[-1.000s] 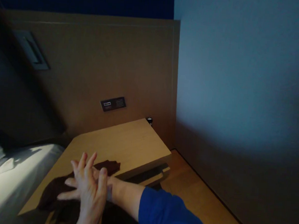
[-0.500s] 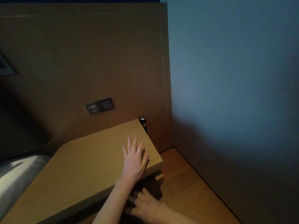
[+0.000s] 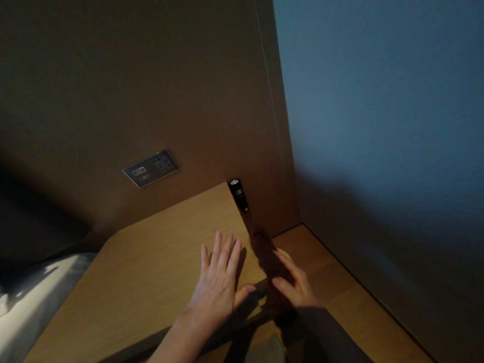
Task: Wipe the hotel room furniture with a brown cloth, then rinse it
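Note:
My left hand (image 3: 217, 287) lies flat on the light wood top of a bedside table (image 3: 157, 258), its fingers stretched out and the thumb near the front edge. Beside the table's right side is my right hand (image 3: 295, 282), with thumb and fingers apart and nothing visible between them. Dark shadow covers the area at its fingertips, so contact with the side panel cannot be made out. A small black cylindrical fixture (image 3: 239, 194) with a pale round end sits by the table's back right corner.
Behind the table stands a brown panel (image 3: 190, 89) with a dark socket plate (image 3: 150, 168). A bluish wall (image 3: 396, 104) rises on the right above the wood floor (image 3: 338, 288). White bedding (image 3: 39, 294) lies at the left.
My right hand has moved from under the table's front edge up and right to its side. My left hand stays on the top, thumb now nearer the edge. The view has tilted down.

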